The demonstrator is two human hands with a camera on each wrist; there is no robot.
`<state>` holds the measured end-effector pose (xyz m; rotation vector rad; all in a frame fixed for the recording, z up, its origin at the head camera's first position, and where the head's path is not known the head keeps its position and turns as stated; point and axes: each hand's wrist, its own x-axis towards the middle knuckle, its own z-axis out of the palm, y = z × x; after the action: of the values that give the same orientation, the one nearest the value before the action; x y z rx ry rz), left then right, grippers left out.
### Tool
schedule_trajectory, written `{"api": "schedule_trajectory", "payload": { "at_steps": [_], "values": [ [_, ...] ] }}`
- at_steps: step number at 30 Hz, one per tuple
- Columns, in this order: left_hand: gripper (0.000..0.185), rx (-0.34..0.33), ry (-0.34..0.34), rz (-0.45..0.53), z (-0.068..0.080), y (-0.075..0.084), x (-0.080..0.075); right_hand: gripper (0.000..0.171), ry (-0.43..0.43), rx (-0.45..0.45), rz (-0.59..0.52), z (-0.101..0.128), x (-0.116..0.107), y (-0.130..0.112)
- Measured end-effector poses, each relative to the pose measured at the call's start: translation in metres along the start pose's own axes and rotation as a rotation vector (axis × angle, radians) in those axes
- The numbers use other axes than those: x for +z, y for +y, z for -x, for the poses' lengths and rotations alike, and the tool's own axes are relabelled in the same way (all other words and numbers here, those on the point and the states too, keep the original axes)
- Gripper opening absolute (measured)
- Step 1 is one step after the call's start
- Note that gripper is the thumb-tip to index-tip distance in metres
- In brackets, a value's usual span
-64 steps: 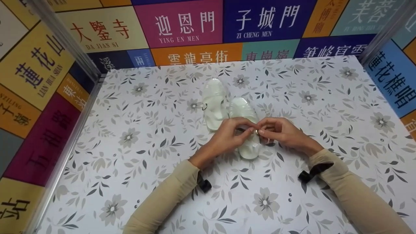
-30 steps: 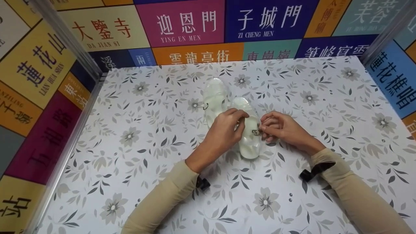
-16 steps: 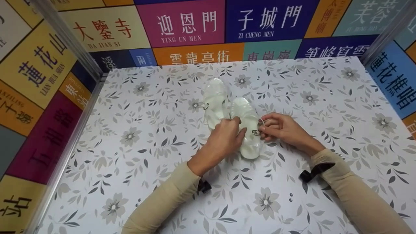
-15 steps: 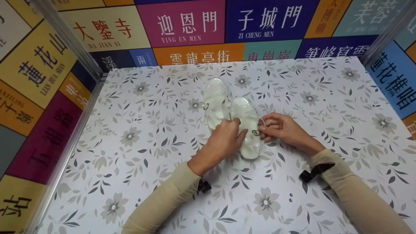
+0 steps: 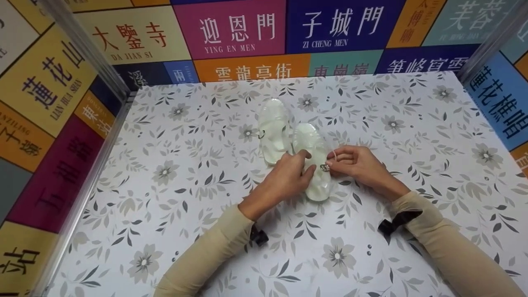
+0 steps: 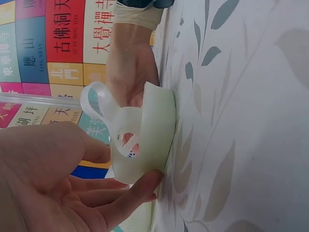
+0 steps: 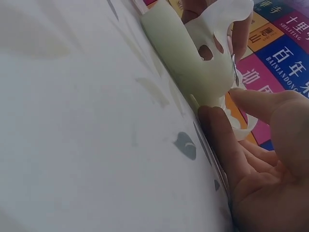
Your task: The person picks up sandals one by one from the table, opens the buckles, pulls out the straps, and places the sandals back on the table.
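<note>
Two pale green sandals lie on the tabletop point(image 5: 247, 268), about midway between its left and right edges and closer to its far edge than the forearms. The near sandal point(image 5: 317, 181) is between the two hands, set a little to the right and back from the far sandal point(image 5: 277, 136), which lies just beside it; whether their sides touch I cannot tell. Both point lengthwise toward the far edge. The left hand point(image 5: 287, 173) grips the near sandal's left side, one digit low against the sole by the tabletop. The right hand point(image 5: 357, 163) pinches the right side, one fingertip at the sole's edge and another digit beside the small metal buckle point(image 5: 324, 168). A loop of strap point(image 7: 252, 124) curves up beside these fingers. The hands are apart, the sandal between them. Beige sleeves point(image 5: 206, 251) cover both forearms, each with a black device point(image 5: 259, 236) at the wrist. Beyond the far, left and right edges stand walls point(image 5: 231, 29) of coloured panels with large lettering.
</note>
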<state>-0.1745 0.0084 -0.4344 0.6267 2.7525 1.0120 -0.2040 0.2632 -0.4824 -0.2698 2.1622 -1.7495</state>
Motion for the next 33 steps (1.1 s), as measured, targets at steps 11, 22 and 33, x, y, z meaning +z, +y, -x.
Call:
{"api": "schedule_trajectory", "payload": {
  "at_steps": [11, 22, 33],
  "values": [
    [0.040, 0.093, 0.083, 0.056, -0.005, -0.004, 0.004, 0.041, 0.057, -0.038, 0.050, -0.001, -0.004, -0.006],
    [0.065, 0.090, 0.094, 0.184, -0.012, -0.007, 0.016, 0.044, 0.143, -0.093, 0.059, -0.004, -0.007, -0.006],
    [0.061, 0.063, 0.132, 0.244, -0.034, -0.002, 0.030, 0.048, 0.216, -0.140, 0.034, -0.014, -0.013, -0.007]
  ]
}}
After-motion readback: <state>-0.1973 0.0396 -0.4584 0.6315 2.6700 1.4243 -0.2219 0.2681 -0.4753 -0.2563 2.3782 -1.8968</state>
